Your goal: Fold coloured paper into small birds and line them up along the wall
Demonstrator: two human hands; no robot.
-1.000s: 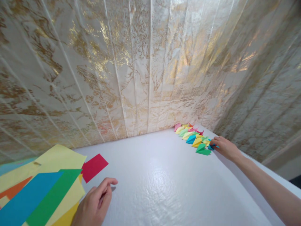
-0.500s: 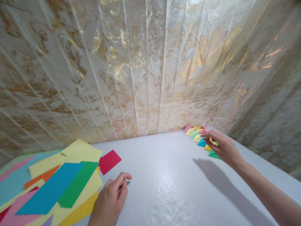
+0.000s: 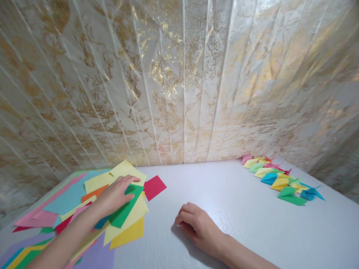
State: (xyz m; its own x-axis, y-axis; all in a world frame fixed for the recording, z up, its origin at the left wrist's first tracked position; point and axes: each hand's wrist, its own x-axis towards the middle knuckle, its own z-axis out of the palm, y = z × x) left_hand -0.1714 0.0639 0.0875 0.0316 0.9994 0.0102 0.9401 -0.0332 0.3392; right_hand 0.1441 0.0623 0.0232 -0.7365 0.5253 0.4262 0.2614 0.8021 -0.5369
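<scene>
My left hand [image 3: 117,195] reaches over the heap of coloured paper, its thumb and fingers apart above a green sheet [image 3: 127,209]. A blue sheet [image 3: 101,223] is mostly hidden beneath that hand and wrist. Whether the fingertips touch the green sheet, I cannot tell. Low over the middle of the white table, my right hand [image 3: 199,228] has its fingers curled in, with nothing visible in them. Just beyond the heap lies a small red square of paper [image 3: 156,187].
Folded paper figures in several colours stand in rows at the far right, with a green one [image 3: 291,196] nearest. Pale yellow [image 3: 126,170], purple [image 3: 102,250] and pink sheets overlap on the left. A gold-patterned curtain [image 3: 179,93] hangs behind the white table [image 3: 213,183].
My right hand has left the folded figures and come back to the middle of the table. My left hand has moved from the table onto the paper heap and opened. The view has shifted left.
</scene>
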